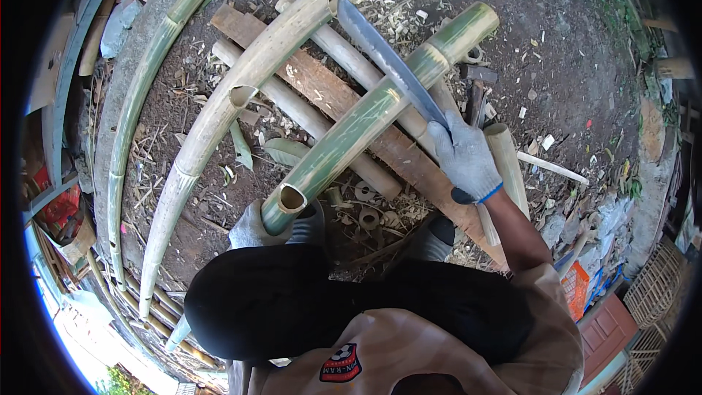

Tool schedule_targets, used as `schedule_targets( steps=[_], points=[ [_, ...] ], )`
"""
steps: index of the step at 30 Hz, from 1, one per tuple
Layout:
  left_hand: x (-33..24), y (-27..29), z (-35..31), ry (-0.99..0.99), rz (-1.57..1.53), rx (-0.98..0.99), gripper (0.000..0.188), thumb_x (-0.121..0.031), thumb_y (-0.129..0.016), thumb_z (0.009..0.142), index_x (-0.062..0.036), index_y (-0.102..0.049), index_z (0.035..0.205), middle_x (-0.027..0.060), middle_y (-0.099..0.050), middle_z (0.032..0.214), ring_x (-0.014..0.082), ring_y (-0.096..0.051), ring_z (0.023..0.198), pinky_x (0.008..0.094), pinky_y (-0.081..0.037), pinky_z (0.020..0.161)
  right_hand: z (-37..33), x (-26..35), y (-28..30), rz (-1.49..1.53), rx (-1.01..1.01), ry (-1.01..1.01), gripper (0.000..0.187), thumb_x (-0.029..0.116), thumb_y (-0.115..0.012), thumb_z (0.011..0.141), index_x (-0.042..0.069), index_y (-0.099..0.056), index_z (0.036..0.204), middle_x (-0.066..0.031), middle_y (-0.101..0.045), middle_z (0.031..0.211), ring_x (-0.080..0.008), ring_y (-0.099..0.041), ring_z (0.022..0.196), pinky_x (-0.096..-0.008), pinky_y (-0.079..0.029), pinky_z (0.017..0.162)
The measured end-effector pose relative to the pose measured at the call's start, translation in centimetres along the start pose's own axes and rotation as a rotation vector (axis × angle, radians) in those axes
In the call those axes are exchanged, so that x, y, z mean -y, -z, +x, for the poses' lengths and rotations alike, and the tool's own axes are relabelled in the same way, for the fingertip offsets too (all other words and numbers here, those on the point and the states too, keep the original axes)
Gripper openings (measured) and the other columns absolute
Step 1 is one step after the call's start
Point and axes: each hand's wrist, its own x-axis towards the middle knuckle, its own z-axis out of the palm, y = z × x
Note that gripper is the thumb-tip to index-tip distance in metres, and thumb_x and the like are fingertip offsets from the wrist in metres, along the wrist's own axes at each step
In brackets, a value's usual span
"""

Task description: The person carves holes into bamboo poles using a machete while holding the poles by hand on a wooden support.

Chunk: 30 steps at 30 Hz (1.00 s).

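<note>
Right hand [464,157], 3 o'clock: closed round machete [391,62] | left hand [247,228], 8 o'clock: gripped green bamboo [347,139], spanning 8-to-1 o'clock | clean cutting probably needed shallow strokes away from left hand

Open dirt [559,58] at upper right, machete [387,57] across green bamboo [355,132], pale pole [217,121] blocking left.

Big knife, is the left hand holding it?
No, the right hand grips the big knife, while the left hand is against the near end of the green bamboo.
</note>
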Motion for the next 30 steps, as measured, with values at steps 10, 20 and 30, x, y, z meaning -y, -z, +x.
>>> schedule_targets(
  steps=[10, 20, 30],
  points=[
    [-0.7, 1.1, -0.4, 0.096, 0.002, 0.049, 0.061, -0.038, -0.091, 0.073, -0.0092, -0.069, 0.123, 0.0198, -0.078, 0.101, 0.0436, -0.077, 0.091, 0.0532, -0.063, 0.080, 0.6, 2.9, 0.8, 0.071, 0.164, -0.126, 0.030, 0.029, -0.059, 0.112, 0.001, -0.062, 0.122, -0.0180, -0.065, 0.086, -0.0224, -0.071, 0.082, -0.0443, -0.057, 0.078],
    [-0.4, 1.5, -0.9, 0.086, 0.006, 0.014, 0.061, -0.038, -0.090, 0.073, -0.0100, -0.069, 0.122, 0.0193, -0.077, 0.103, 0.0436, -0.077, 0.092, 0.0528, -0.062, 0.080, 0.2, 1.2, -1.0, 0.122, 0.120, -0.052, 0.028, 0.029, -0.060, 0.110, 0.002, -0.062, 0.117, -0.0302, -0.060, 0.082, -0.0521, -0.057, 0.073, -0.0540, -0.052, 0.070],
    [-0.7, 2.5, -1.0, 0.166, -0.011, 0.137, 0.066, -0.045, -0.091, 0.076, -0.0070, -0.067, 0.125, 0.0207, -0.076, 0.110, 0.0425, -0.076, 0.101, 0.0516, -0.062, 0.090, 3.3, 6.8, 5.4, 0.672, -0.171, -0.439, 0.027, 0.029, -0.057, 0.112, 0.002, -0.059, 0.114, -0.0259, -0.065, 0.083, -0.0460, -0.070, 0.073, -0.0472, -0.055, 0.066]
  ],
)
